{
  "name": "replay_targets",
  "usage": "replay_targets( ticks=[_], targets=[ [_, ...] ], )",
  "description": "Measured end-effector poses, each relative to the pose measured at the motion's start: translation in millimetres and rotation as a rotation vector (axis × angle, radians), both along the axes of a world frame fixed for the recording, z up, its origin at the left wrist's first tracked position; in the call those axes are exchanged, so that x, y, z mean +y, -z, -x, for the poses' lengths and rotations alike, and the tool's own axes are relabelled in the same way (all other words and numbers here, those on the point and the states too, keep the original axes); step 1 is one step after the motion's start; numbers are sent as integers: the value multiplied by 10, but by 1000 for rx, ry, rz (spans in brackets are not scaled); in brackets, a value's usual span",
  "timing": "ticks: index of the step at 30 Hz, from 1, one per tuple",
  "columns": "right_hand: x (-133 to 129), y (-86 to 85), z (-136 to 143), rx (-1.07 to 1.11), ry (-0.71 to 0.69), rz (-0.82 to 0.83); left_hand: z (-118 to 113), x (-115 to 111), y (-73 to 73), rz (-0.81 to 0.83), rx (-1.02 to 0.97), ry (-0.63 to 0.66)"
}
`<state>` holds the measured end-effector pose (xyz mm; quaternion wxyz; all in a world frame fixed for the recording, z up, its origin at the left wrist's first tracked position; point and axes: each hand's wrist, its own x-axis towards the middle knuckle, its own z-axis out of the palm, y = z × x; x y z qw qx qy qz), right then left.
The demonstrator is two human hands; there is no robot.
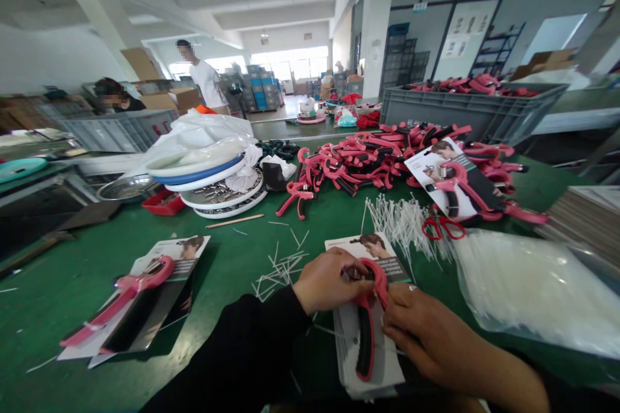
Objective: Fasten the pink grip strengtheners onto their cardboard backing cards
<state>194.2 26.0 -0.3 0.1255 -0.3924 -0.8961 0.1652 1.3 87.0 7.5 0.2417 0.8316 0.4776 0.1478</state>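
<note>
A pink and black hand grip strengthener lies on a printed backing card in front of me, on top of a small stack of cards. My left hand is closed over its spring end, thumb and fingers on the pink frame. My right hand pinches at the right handle, which it mostly covers. Thin white cable tie ends stick out beside the card; whether my right fingers also hold a tie is hidden. To the left, another strengthener lies on its own card.
Loose white cable ties and a thicker bunch lie ahead, near red scissors. A plastic bag sits right. Behind are piled strengtheners, a grey crate and stacked trays. Two people are farther back.
</note>
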Motion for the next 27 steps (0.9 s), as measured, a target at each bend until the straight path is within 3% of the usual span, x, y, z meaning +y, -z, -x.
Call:
replay_targets(
  ticks=[5,12,18,21,24,25,27],
  targets=[
    [-5,18,-14,101,-19,37,-51,-32,-26,24,2,-24],
    [7,42,-65,373,36,144,-159,170,-66,178,74,107],
    [-54,-106,-79,245,21,110,-200,244,-128,191,88,147],
    [-146,-215,-151,74,-21,52,-30,121,-177,98,-3,91],
    [-240,-222,-191,-44,-5,-45,282,-146,-170,60,-196,-96],
    [-261,-198,-185,-82,15,-90,393,-257,-142,97,-259,-190],
    [-279,-132,-147,-145,58,-195,574,-490,-41,304,-382,-214]
  ],
)
